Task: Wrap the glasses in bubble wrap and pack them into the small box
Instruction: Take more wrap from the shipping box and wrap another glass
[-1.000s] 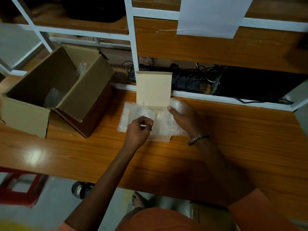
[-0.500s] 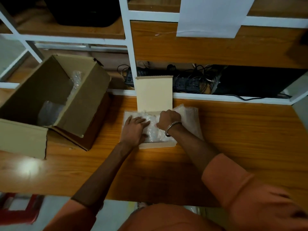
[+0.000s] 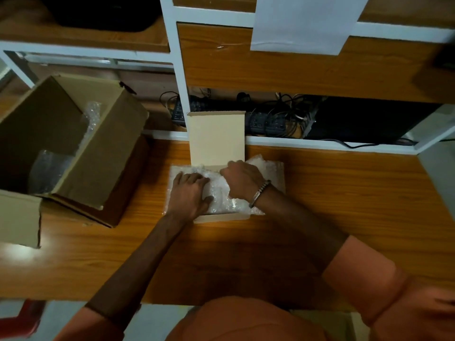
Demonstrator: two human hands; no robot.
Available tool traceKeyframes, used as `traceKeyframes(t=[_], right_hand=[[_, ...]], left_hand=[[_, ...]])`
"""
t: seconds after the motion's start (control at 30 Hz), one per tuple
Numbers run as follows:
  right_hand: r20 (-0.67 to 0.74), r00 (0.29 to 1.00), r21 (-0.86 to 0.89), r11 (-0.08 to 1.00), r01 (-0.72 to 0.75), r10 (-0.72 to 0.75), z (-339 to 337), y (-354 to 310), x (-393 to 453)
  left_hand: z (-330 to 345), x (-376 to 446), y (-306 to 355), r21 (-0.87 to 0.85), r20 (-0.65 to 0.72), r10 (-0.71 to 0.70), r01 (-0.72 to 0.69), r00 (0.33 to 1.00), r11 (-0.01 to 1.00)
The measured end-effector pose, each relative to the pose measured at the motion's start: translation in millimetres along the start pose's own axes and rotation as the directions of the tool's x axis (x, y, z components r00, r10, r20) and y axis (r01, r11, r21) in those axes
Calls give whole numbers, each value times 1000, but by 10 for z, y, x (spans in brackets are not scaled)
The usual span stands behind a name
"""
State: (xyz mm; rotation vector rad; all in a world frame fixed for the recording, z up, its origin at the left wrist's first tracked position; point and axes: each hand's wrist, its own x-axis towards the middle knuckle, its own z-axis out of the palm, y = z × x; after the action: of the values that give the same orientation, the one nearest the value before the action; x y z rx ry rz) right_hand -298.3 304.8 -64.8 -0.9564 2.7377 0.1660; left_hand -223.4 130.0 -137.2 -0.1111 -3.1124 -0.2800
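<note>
Clear bubble-wrap bundle [image 3: 221,193] (glasses hidden inside) fills the small beige cardboard box [image 3: 216,217]. Left hand [image 3: 189,195] presses flat; right hand [image 3: 242,179] pinches its far edge. Likely light, springy, fragile: hold the padded sides.

A wooden desk [image 3: 344,205] with a glossy grain runs under white-framed wooden shelves [image 3: 177,70]. A white paper sheet [image 3: 305,23] hangs above; tangled cables and power strips [image 3: 270,119] sit in the dim recess. Grey floor [image 3: 152,323] shows below.
</note>
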Motion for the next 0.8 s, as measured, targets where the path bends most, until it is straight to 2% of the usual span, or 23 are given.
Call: traceKeyframes(t=[0.1,0.2,0.33,0.47,0.63,0.8], right_hand=[[101,983,-33,988,154,-150,55,38,-15],[36,982,-71,980,187,-184,165,94,-58],[-40,980,-63,979,193,-195,276,152,-62],[-41,976,-42,977,211,-212,367,287,-9],[-18,976,103,971,217,-216,442,403,56],[-47,979,43,979,202,-200,526,369,25]], left_hand=[[-22,48,-40,-11,131,60,-59,990,998],[-65,98,-31,117,248,84,-116,965,986],[-97,104,-3,165,246,48,-91,968,982],[-65,72,-25,202,242,29,-79,970,976],[24,48,17,257,215,22,-79,976,963],[44,51,5,285,210,28,-89,977,955]])
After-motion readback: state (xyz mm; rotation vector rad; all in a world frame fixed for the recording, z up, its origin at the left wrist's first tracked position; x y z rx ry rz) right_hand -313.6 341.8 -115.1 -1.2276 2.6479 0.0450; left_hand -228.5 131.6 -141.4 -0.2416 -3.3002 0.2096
